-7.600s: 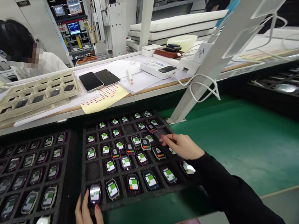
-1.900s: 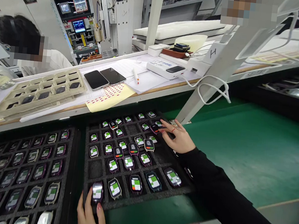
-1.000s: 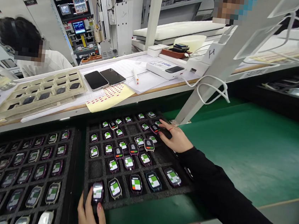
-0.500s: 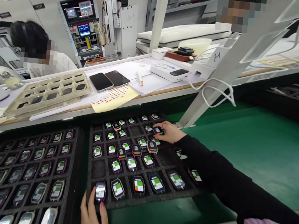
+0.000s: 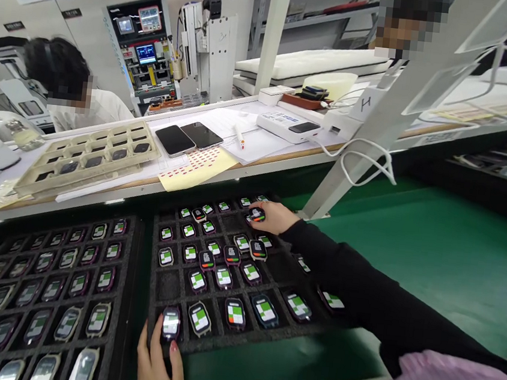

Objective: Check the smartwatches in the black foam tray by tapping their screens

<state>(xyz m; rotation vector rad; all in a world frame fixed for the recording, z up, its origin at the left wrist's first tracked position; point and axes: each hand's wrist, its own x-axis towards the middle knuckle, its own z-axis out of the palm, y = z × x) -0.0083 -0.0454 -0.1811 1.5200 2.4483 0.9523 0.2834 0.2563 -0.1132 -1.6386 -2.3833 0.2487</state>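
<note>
My right hand (image 5: 275, 216) pinches a smartwatch (image 5: 257, 214) with a dark screen and a coloured strip, over the far right part of a black foam tray (image 5: 215, 338). Watches with green and white screens fill many of the tray's compartments. Several dark-screened ones, such as one watch (image 5: 258, 250), lie across the dividers. At the near left corner rests my left hand (image 5: 158, 364), its fingers spread beside a purple-rimmed watch (image 5: 171, 323) that sits in the corner compartment. Whether those fingers touch that watch or only the tray edge, I cannot tell.
A second watch tray (image 5: 127, 297) stands to the left. Beyond a raised shelf edge lie two phones (image 5: 175, 139), a beige compartment tray (image 5: 88, 160) and a white box (image 5: 287, 126). A slanted white post (image 5: 341, 169) with a looped cable rises behind my right arm. Two people are across the bench.
My right hand has moved a little left with the smartwatch, which is now over a compartment that showed a green-screened watch before. My left hand stays at the corner.
</note>
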